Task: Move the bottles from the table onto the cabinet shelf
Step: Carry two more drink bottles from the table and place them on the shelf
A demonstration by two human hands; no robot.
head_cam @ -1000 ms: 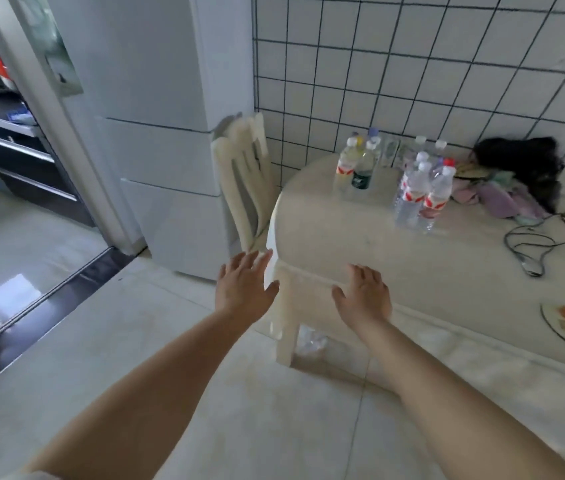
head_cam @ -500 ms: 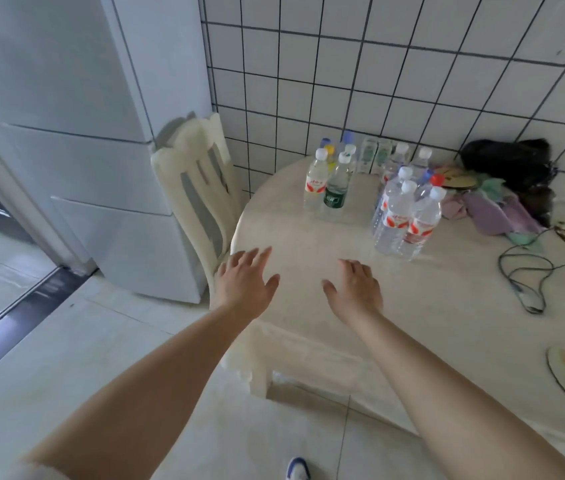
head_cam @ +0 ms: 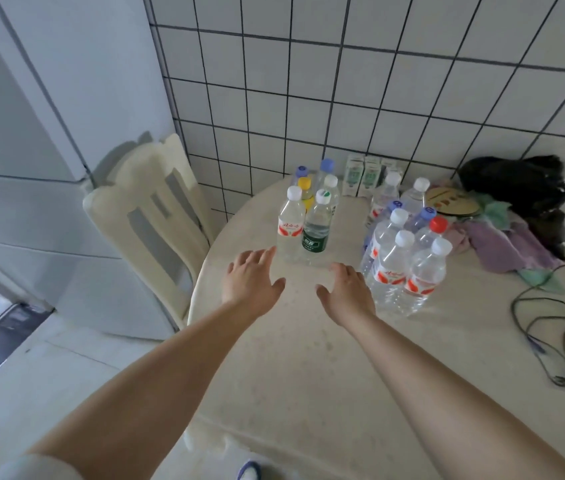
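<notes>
Your empty, spread left hand (head_cam: 251, 282) and right hand (head_cam: 345, 294) have closed in over the pale round table (head_cam: 309, 358); clear plastic water bottles (head_cam: 303, 223) now stand just beyond your fingertips, none yet lifted.

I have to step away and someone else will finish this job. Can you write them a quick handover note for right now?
Left hand: open, hovering over the table, holding nothing.
Right hand: open, hovering, holding nothing.
Bottles: all upright on the table, in a left cluster near the chair and a right cluster beside the cloths.
Done: no bottle is lifted yet.
Left: carry every bottle to the cabinet shelf, which is out of view.
</notes>
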